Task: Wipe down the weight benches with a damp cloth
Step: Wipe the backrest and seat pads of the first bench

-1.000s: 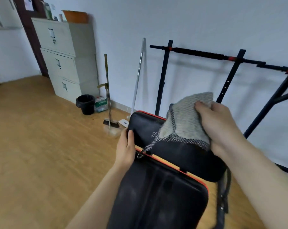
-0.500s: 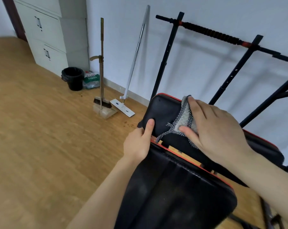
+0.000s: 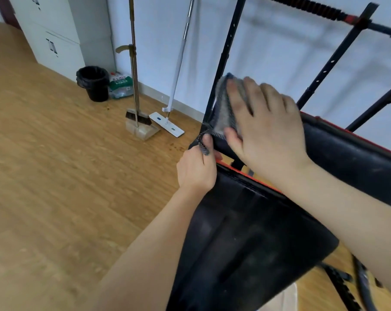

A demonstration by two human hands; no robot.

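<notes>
A black weight bench with red piping fills the lower right: its seat pad point(image 3: 246, 243) lies near me and its raised back pad point(image 3: 351, 158) beyond. A grey knitted cloth point(image 3: 224, 104) lies on the left end of the back pad. My right hand point(image 3: 264, 124) presses flat on the cloth with its fingers spread. My left hand point(image 3: 197, 169) grips the bench's left edge at the gap between the pads, its thumb over a dark corner of the cloth.
A black rack point(image 3: 226, 52) with a red-marked bar stands against the white wall behind the bench. On the wooden floor to the left are a broom with dustpan point(image 3: 137, 122), a flat mop point(image 3: 167, 124), a black bin point(image 3: 93, 86) and grey cabinets point(image 3: 55, 41).
My right hand has slid the cloth leftward and up along the back pad, flattening over it. My left hand has closed on the bench edge. The view has tilted further down.
</notes>
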